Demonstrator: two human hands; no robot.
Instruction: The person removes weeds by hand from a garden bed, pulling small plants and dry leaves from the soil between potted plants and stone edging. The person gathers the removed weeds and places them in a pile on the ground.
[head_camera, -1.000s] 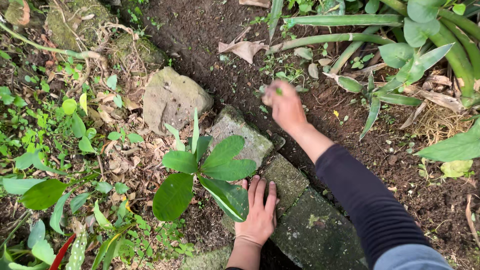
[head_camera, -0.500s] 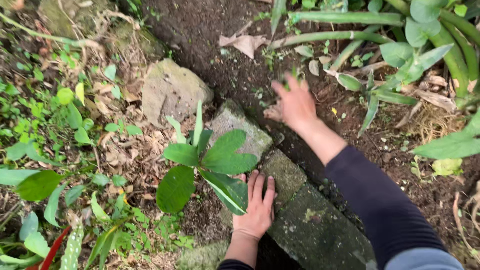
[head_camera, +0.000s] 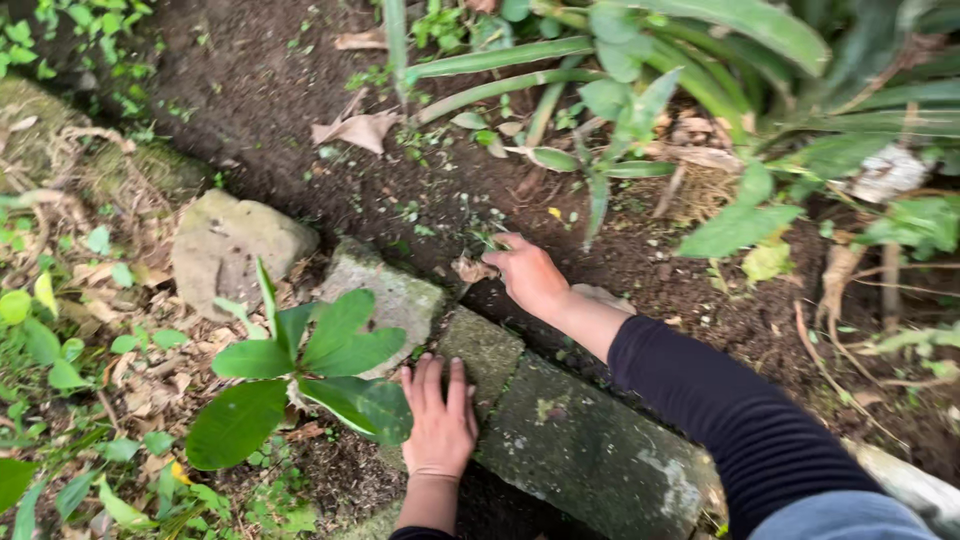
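Item one: our left hand (head_camera: 438, 420), laid flat with palm down and fingers spread a little, gripping nothing. It rests on the soil at the edge of a mossy stone block (head_camera: 590, 450), fingertips touching the next block (head_camera: 482, 345) in the row, just beside a broad-leaved young plant (head_camera: 300, 370).

Item two: our right hand (head_camera: 530, 275), reached out over the dark soil bed (head_camera: 300, 120) beyond the stones. Its fingers are curled down toward the ground, close to a small green weed (head_camera: 488, 238) at the fingertips; we cannot tell whether they have hold of it. A dry brown leaf scrap (head_camera: 472, 268) lies just beside the thumb. A dark ribbed sleeve (head_camera: 720, 400) covers our forearm.

Item three: edging stones, a row running from a pale rounded stone (head_camera: 235, 245) at the left, through a grey squarish stone (head_camera: 385, 295), to the mossy blocks.

Item four: a large curled dry leaf (head_camera: 358, 130) on the soil, well apart from both hands.

Item five: long strap-like green leaves (head_camera: 500, 50) at the top, with leaf litter (head_camera: 700, 155) beneath.
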